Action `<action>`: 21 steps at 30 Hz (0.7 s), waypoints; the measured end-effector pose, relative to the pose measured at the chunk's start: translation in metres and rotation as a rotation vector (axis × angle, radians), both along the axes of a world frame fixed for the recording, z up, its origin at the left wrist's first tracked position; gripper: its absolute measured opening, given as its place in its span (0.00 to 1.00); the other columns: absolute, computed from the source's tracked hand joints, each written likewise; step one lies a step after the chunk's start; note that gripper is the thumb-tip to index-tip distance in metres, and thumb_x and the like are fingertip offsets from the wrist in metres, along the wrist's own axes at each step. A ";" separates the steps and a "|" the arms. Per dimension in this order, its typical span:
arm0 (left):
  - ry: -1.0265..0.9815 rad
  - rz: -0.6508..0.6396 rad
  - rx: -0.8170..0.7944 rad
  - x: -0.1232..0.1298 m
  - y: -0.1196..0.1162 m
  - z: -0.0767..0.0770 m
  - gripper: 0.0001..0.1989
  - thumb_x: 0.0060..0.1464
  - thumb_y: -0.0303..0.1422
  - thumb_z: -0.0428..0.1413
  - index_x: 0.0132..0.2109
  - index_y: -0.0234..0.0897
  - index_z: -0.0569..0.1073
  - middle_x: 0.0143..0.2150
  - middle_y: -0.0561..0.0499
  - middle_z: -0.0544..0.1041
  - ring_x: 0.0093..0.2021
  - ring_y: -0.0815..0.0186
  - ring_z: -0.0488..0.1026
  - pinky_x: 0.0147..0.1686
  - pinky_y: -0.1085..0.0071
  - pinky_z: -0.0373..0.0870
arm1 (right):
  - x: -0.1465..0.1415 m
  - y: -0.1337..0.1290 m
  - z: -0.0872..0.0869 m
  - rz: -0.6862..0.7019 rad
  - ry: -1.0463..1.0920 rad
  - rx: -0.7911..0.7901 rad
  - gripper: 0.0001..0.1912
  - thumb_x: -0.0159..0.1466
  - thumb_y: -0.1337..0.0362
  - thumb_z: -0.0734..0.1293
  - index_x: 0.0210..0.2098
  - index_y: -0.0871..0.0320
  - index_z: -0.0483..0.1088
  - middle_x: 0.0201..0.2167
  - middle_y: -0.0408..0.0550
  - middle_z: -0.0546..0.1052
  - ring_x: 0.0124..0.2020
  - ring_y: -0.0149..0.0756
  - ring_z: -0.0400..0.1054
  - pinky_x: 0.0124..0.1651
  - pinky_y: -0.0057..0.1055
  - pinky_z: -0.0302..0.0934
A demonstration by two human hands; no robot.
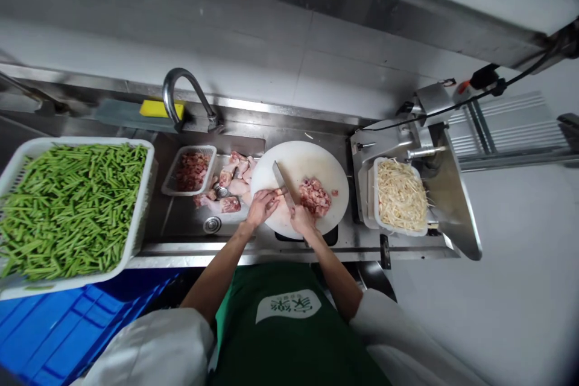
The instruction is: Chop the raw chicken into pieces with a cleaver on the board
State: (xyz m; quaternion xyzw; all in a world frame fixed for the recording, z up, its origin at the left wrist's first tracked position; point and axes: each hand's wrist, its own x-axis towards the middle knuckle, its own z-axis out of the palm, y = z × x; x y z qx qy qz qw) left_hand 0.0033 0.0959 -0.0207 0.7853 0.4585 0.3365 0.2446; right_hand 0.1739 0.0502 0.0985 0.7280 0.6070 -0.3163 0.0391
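Observation:
A cleaver (283, 180) is in my right hand (303, 221), its blade angled up and left over the round white cutting board (323, 161). Beside the blade, my left hand (262, 206) is closed with its fingertips on a piece of raw meat (281, 192), partly hidden by the fingers. Right of the blade lies a heap of chopped raw meat (315, 198), with one small bit apart from it. Larger raw chicken pieces (236, 176) lie in the sink to the left of the board.
A small white basket (167, 186) of chopped meat stands in the sink under a curved faucet (169, 93). At far left is a large basket (143, 211) of cut green beans. On the right, a tub (379, 217) of pale shreds sits by a metal slicer (456, 193).

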 end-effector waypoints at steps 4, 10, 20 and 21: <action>-0.124 0.112 -0.007 -0.002 -0.006 0.006 0.11 0.62 0.39 0.55 0.46 0.39 0.76 0.45 0.44 0.76 0.49 0.57 0.72 0.52 0.58 0.68 | 0.000 -0.004 0.022 -0.054 -0.008 0.208 0.18 0.71 0.64 0.58 0.52 0.63 0.74 0.43 0.60 0.81 0.46 0.45 0.75 0.47 0.30 0.63; -0.247 0.387 0.004 -0.028 -0.028 0.014 0.09 0.62 0.38 0.53 0.40 0.39 0.73 0.40 0.45 0.77 0.45 0.58 0.72 0.52 0.58 0.68 | -0.026 -0.007 0.012 -0.074 0.049 0.121 0.18 0.72 0.65 0.57 0.49 0.62 0.76 0.41 0.59 0.81 0.44 0.42 0.76 0.45 0.28 0.63; -0.294 0.595 -0.043 -0.074 -0.073 0.008 0.08 0.60 0.37 0.53 0.39 0.39 0.73 0.41 0.44 0.77 0.48 0.57 0.74 0.55 0.55 0.68 | -0.040 -0.001 0.029 -0.110 -0.018 0.308 0.21 0.73 0.63 0.55 0.57 0.63 0.71 0.43 0.59 0.80 0.45 0.44 0.75 0.46 0.31 0.64; -0.296 0.609 -0.044 -0.075 -0.075 0.007 0.08 0.61 0.37 0.53 0.39 0.39 0.73 0.41 0.45 0.77 0.48 0.57 0.74 0.54 0.56 0.68 | -0.045 -0.001 0.025 -0.096 0.000 0.282 0.20 0.72 0.64 0.56 0.58 0.63 0.71 0.43 0.59 0.80 0.44 0.43 0.75 0.46 0.30 0.64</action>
